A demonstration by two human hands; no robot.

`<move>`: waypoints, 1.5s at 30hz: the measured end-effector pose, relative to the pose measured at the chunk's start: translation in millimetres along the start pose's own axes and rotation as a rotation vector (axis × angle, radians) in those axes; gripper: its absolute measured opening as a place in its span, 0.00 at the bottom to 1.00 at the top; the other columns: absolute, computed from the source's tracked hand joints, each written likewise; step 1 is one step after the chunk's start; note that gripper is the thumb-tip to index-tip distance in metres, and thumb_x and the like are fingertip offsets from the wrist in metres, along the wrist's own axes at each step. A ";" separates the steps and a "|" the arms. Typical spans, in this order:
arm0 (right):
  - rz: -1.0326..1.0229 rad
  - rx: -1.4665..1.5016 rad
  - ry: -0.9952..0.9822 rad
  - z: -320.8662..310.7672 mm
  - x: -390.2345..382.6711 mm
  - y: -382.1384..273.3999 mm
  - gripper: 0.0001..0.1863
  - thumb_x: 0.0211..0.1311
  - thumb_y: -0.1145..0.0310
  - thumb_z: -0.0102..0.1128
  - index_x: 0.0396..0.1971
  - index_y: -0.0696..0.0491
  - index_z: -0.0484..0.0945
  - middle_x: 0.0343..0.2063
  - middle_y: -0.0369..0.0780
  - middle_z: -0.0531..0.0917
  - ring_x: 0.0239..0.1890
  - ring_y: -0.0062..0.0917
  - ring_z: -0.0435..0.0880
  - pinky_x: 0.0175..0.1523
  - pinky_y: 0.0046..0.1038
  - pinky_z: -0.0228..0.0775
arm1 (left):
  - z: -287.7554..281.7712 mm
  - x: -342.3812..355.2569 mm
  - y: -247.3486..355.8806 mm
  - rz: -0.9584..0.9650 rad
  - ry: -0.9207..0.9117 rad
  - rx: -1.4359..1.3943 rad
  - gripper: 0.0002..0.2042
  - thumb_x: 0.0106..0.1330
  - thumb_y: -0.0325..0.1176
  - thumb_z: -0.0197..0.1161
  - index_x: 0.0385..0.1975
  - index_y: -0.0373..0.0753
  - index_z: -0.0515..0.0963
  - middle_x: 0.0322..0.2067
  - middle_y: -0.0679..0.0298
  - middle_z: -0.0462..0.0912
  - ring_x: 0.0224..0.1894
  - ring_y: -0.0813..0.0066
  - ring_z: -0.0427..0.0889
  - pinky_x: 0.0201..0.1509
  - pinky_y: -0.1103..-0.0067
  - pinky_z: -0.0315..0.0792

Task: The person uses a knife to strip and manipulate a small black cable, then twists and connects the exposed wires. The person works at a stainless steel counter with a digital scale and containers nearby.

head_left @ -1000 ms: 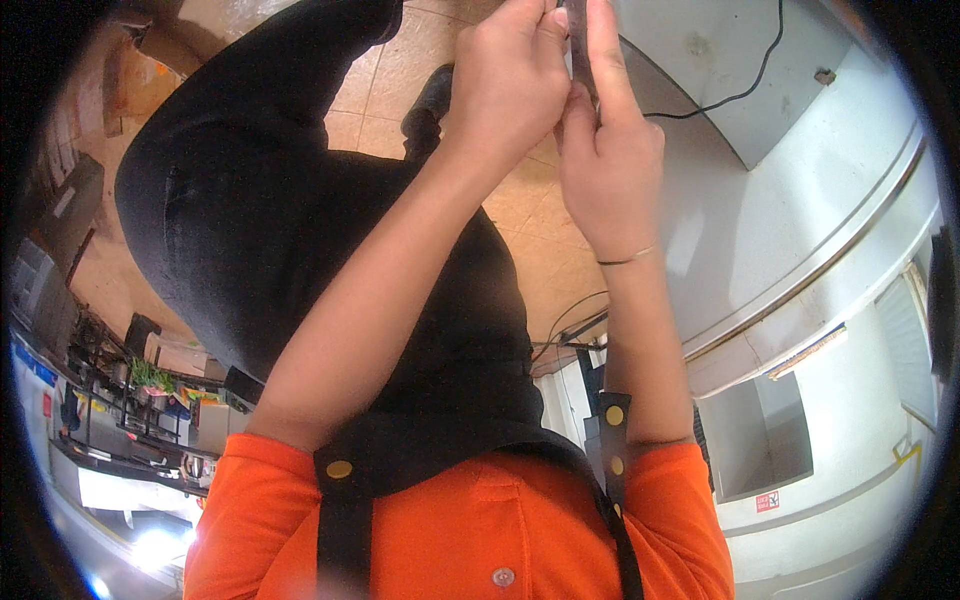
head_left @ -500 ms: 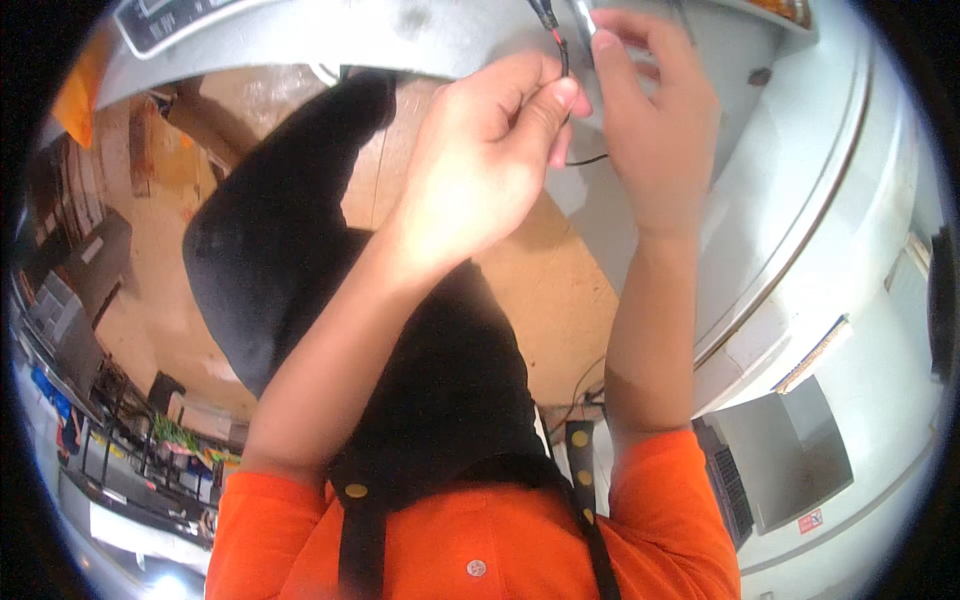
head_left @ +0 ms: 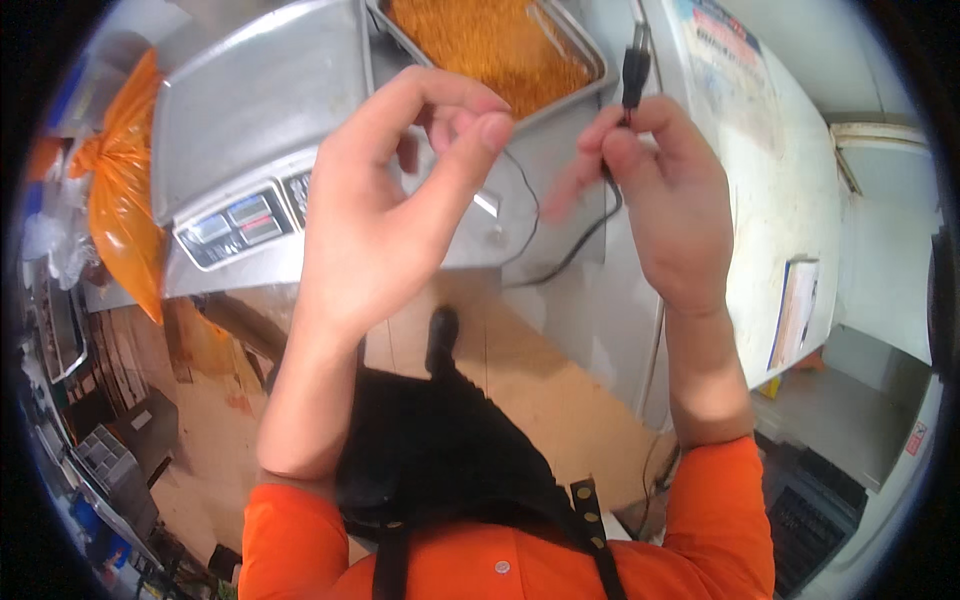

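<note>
My right hand pinches a thin black cable just below a black-sleeved crocodile clip. The clip points up, with its metal jaws at the top edge and a bit of red at the sleeve's lower end. Below the hand the black cable curves down to the left; its outer fingers are blurred. My left hand is raised over the worktable, apart from the cable. Its thumb and index fingertips come together with nothing visible between them, and the other fingers curl behind.
A digital scale with a wide metal pan stands left, beside a tied orange plastic bag. Beyond my hands, a metal tray holds orange-brown bits. A white rounded surface lies right. Thin black wire crosses the metal table.
My left hand has let go of the cable and moved left. The right hand now has the cable by the clip. The view has shifted, showing more of the scale and tray.
</note>
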State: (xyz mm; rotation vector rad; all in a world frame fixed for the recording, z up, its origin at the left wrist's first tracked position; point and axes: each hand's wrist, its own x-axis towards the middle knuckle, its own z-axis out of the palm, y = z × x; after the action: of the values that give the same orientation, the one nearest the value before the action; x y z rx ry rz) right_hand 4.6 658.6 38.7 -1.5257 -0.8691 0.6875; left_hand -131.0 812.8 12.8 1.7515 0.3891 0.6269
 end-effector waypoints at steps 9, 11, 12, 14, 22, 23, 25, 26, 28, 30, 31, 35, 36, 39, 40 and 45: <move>0.012 -0.352 -0.211 1.9 21.3 -56.9 0.05 0.64 0.70 0.60 0.33 0.56 0.76 0.16 0.40 0.74 0.18 0.26 0.74 0.27 0.28 0.64 | -20.9 9.1 32.0 0.211 -0.146 -0.117 0.15 0.58 0.19 0.68 0.44 0.31 0.77 0.41 0.59 0.79 0.40 0.76 0.76 0.43 0.82 0.69; -0.010 -0.357 -0.241 -0.3 22.7 -55.0 0.06 0.64 0.70 0.60 0.32 0.56 0.76 0.16 0.39 0.73 0.17 0.25 0.72 0.27 0.27 0.64 | -19.8 9.4 27.6 0.182 -0.153 -0.127 0.11 0.59 0.16 0.64 0.41 0.31 0.78 0.40 0.59 0.80 0.40 0.76 0.76 0.44 0.82 0.69; -0.004 -0.350 -0.258 -3.6 23.0 -53.8 0.06 0.64 0.70 0.60 0.32 0.56 0.76 0.15 0.39 0.73 0.17 0.25 0.71 0.27 0.27 0.63 | -18.4 9.6 26.1 0.164 -0.157 -0.135 0.10 0.59 0.15 0.63 0.40 0.31 0.78 0.39 0.59 0.80 0.40 0.76 0.77 0.44 0.82 0.69; 0.011 -0.306 -0.277 -7.9 24.1 -51.5 0.06 0.64 0.70 0.60 0.32 0.57 0.77 0.15 0.38 0.73 0.17 0.25 0.69 0.26 0.26 0.62 | -15.4 8.7 26.1 0.138 -0.115 -0.144 0.08 0.60 0.14 0.62 0.38 0.30 0.78 0.38 0.59 0.81 0.40 0.75 0.77 0.46 0.81 0.70; -0.237 -0.480 -0.248 -17.5 28.1 -47.2 0.04 0.64 0.75 0.56 0.35 0.57 0.79 0.22 0.35 0.72 0.22 0.19 0.68 0.29 0.24 0.58 | -18.3 11.3 40.4 0.100 -0.170 0.042 0.05 0.59 0.16 0.64 0.34 0.29 0.80 0.33 0.59 0.83 0.38 0.73 0.79 0.47 0.78 0.71; -0.265 -0.488 -0.268 -18.9 29.0 -44.5 0.04 0.63 0.75 0.56 0.34 0.57 0.79 0.23 0.36 0.72 0.23 0.22 0.69 0.29 0.25 0.59 | -18.2 11.0 41.2 0.089 -0.200 0.071 0.05 0.59 0.16 0.64 0.33 0.29 0.81 0.32 0.58 0.84 0.38 0.72 0.79 0.47 0.78 0.71; -0.308 -0.511 -0.299 -20.6 28.9 -40.4 0.04 0.62 0.75 0.55 0.32 0.57 0.79 0.23 0.39 0.72 0.23 0.29 0.70 0.29 0.28 0.60 | -17.9 10.2 40.3 0.077 -0.261 0.092 0.06 0.58 0.16 0.64 0.34 0.29 0.82 0.32 0.58 0.84 0.37 0.72 0.79 0.46 0.78 0.70; -0.323 -0.523 -0.313 -20.9 28.3 -38.4 0.04 0.61 0.75 0.55 0.32 0.57 0.79 0.24 0.41 0.72 0.23 0.32 0.70 0.29 0.29 0.60 | -17.6 9.6 38.6 0.075 -0.285 0.084 0.07 0.57 0.15 0.64 0.35 0.29 0.82 0.32 0.58 0.84 0.37 0.72 0.79 0.45 0.77 0.70; -0.330 -0.561 -0.329 -22.1 26.9 -37.9 0.03 0.61 0.76 0.55 0.30 0.57 0.78 0.23 0.42 0.72 0.23 0.35 0.70 0.29 0.30 0.60 | -19.0 8.7 36.6 0.077 -0.330 0.077 0.09 0.56 0.15 0.64 0.36 0.30 0.83 0.33 0.58 0.85 0.36 0.72 0.78 0.44 0.77 0.70; -0.344 -0.575 -0.352 -22.6 27.1 -39.8 0.03 0.60 0.76 0.55 0.30 0.57 0.78 0.23 0.42 0.71 0.22 0.35 0.70 0.29 0.30 0.59 | -22.0 7.8 37.3 0.087 -0.369 0.076 0.10 0.55 0.15 0.64 0.37 0.30 0.83 0.33 0.59 0.85 0.36 0.72 0.78 0.42 0.77 0.69; -0.356 -0.578 -0.359 -21.8 26.5 -39.4 0.03 0.60 0.76 0.56 0.30 0.57 0.78 0.23 0.42 0.71 0.22 0.35 0.69 0.28 0.30 0.59 | -21.5 5.6 36.0 0.086 -0.359 0.074 0.11 0.54 0.15 0.65 0.37 0.31 0.84 0.33 0.59 0.85 0.35 0.72 0.77 0.42 0.77 0.68; -0.424 -0.593 -0.354 -19.1 25.4 -38.5 0.02 0.58 0.76 0.57 0.29 0.56 0.78 0.22 0.41 0.70 0.20 0.33 0.68 0.26 0.30 0.57 | -20.9 1.4 35.7 0.120 -0.328 0.081 0.11 0.52 0.15 0.65 0.36 0.30 0.83 0.31 0.60 0.84 0.35 0.72 0.76 0.41 0.78 0.67; -0.439 -0.595 -0.342 -18.8 24.1 -38.1 0.02 0.58 0.76 0.58 0.29 0.56 0.78 0.21 0.40 0.70 0.19 0.33 0.68 0.26 0.29 0.57 | -20.6 0.6 36.0 0.134 -0.323 0.087 0.11 0.52 0.15 0.65 0.36 0.30 0.83 0.31 0.60 0.84 0.35 0.73 0.76 0.41 0.78 0.67; -0.471 -0.573 -0.322 -16.4 23.1 -40.7 0.02 0.57 0.76 0.59 0.29 0.56 0.80 0.21 0.39 0.71 0.19 0.30 0.67 0.25 0.28 0.56 | -17.9 -5.5 39.5 0.135 -0.266 0.057 0.12 0.48 0.14 0.65 0.34 0.29 0.83 0.30 0.60 0.84 0.34 0.73 0.74 0.40 0.78 0.67; -0.483 -0.561 -0.319 -15.6 23.5 -41.4 0.02 0.57 0.76 0.60 0.29 0.56 0.80 0.20 0.39 0.71 0.18 0.29 0.67 0.25 0.28 0.56 | -17.2 -7.5 42.1 0.136 -0.247 0.073 0.12 0.48 0.14 0.64 0.33 0.29 0.82 0.29 0.59 0.83 0.33 0.73 0.74 0.39 0.79 0.66; -0.523 -0.532 -0.308 -14.2 22.6 -41.2 0.03 0.57 0.73 0.64 0.29 0.56 0.82 0.20 0.37 0.73 0.19 0.24 0.68 0.24 0.25 0.56 | -12.8 -13.1 44.7 0.172 -0.166 0.072 0.11 0.46 0.13 0.62 0.31 0.29 0.81 0.27 0.59 0.83 0.29 0.73 0.74 0.35 0.79 0.66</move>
State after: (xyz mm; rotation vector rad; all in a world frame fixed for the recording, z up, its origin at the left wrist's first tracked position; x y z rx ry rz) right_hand 22.9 671.0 82.6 -1.5636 -1.7126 0.3137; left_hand -151.9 803.5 55.3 1.9042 0.1483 0.5901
